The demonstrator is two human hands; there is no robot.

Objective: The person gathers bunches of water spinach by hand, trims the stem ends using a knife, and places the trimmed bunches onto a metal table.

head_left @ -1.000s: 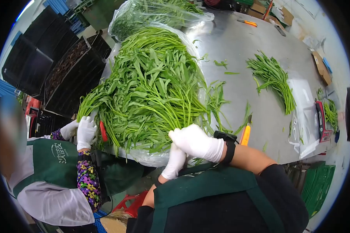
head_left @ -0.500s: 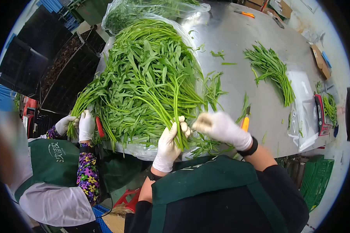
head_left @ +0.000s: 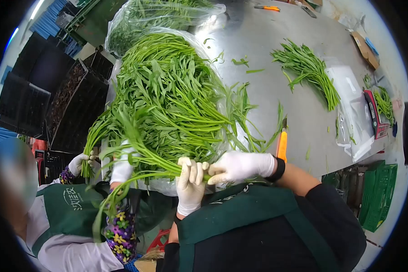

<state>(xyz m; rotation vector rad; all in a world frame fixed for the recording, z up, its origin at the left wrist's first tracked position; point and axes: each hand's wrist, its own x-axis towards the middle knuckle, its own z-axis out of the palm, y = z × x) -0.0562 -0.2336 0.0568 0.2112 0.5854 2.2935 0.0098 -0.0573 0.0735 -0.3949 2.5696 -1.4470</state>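
My gloved left hand point(head_left: 190, 183) is closed round a small bunch of water spinach point(head_left: 156, 163), its leafy tops pointing left. Right beside it, my gloved right hand point(head_left: 242, 167) has its fingers pinched at the cut stem ends; the exact grip is partly hidden. Past my hands lies a large heap of water spinach point(head_left: 167, 95) on clear plastic. An orange-handled knife point(head_left: 282, 146) rests on the metal table near my right wrist, with loose leafy sprigs point(head_left: 242, 111) close to it.
A bunch of greens point(head_left: 306, 68) lies on the metal table point(head_left: 267, 90) beside plastic bags point(head_left: 344, 99) and a red scale point(head_left: 375, 113). At left a co-worker's gloved hand point(head_left: 79, 164) holds greens. Black crates point(head_left: 72, 104) stand behind.
The bunch in my left hand has swung from upright to pointing left. My right hand has moved left to the stem ends. The co-worker's other hand has reached toward the heap.
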